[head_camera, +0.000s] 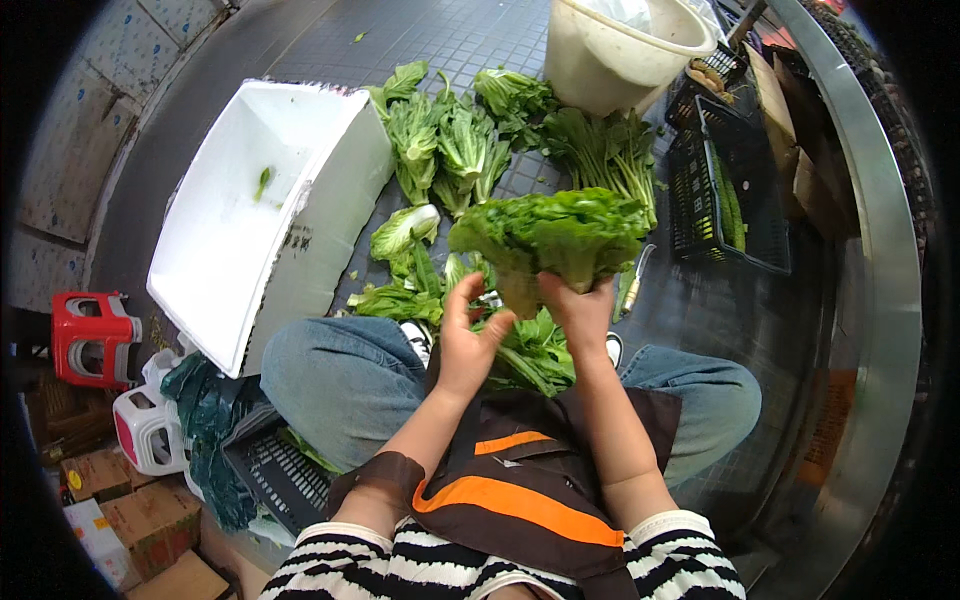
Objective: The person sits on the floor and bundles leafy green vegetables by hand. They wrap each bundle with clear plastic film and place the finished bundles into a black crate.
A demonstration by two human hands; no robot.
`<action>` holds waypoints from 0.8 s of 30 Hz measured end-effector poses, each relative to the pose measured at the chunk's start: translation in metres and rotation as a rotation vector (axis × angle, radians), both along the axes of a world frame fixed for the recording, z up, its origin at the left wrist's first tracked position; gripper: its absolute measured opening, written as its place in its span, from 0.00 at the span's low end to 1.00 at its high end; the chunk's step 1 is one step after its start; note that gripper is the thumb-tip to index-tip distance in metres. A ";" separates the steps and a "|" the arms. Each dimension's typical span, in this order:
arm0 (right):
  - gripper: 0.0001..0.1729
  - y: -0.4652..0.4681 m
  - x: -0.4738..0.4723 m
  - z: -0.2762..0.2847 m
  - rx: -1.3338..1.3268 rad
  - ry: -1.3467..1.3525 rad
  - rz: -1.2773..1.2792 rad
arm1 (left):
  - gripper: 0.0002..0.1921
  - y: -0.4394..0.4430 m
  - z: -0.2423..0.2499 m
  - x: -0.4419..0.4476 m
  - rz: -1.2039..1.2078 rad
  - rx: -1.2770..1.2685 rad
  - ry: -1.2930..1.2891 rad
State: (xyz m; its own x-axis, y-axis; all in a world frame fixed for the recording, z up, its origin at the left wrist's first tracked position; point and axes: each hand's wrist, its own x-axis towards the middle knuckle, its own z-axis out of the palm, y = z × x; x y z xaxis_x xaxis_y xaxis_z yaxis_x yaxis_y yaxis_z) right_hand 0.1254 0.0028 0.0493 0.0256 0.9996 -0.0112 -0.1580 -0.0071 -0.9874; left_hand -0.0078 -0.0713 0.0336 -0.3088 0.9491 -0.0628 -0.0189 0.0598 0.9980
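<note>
My right hand point(581, 304) grips the base of a leafy green lettuce head point(570, 229), held up in front of me. A yellowish outer leaf hangs at its left side. Just left of that leaf, my left hand point(472, 330) has its fingers apart and holds nothing. Loose leaves point(536, 352) lie on the floor between my knees. Beyond the held head are several leafy heads point(461, 142), a bunch of long-stemmed greens point(600, 154) and a pale cabbage-like head point(405, 232). A curved knife with a light handle point(634, 289) rests on the tiles to the right.
A white foam box point(330, 217) stands tilted at the left, with leaf scraps inside. A large pale bucket point(615, 64) is at the far side. Black crates point(682, 195) line the right near a metal edge point(885, 225). Red stools point(97, 337) and cardboard boxes point(154, 521) are at the left.
</note>
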 end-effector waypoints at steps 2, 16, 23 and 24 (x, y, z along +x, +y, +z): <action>0.26 -0.006 -0.005 0.007 0.006 -0.143 0.082 | 0.51 -0.001 -0.003 0.009 -0.121 0.073 0.146; 0.23 -0.042 -0.004 0.026 0.037 0.037 0.147 | 0.24 -0.001 -0.006 -0.018 0.086 -0.020 -1.280; 0.37 -0.029 0.004 0.015 -0.280 0.181 0.292 | 0.35 -0.002 0.002 -0.016 0.052 0.021 -1.382; 0.38 -0.030 0.001 0.014 -0.229 0.154 0.330 | 0.35 -0.002 0.006 -0.015 0.041 0.023 -1.400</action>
State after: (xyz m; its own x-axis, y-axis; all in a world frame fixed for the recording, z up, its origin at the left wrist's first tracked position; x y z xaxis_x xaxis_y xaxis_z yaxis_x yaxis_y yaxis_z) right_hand 0.1266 -0.0275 0.0637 -0.3149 0.9249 -0.2129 -0.2559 -0.2987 -0.9194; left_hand -0.0232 -0.0734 0.0401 -0.0316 0.9460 -0.3226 -0.9884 0.0185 0.1509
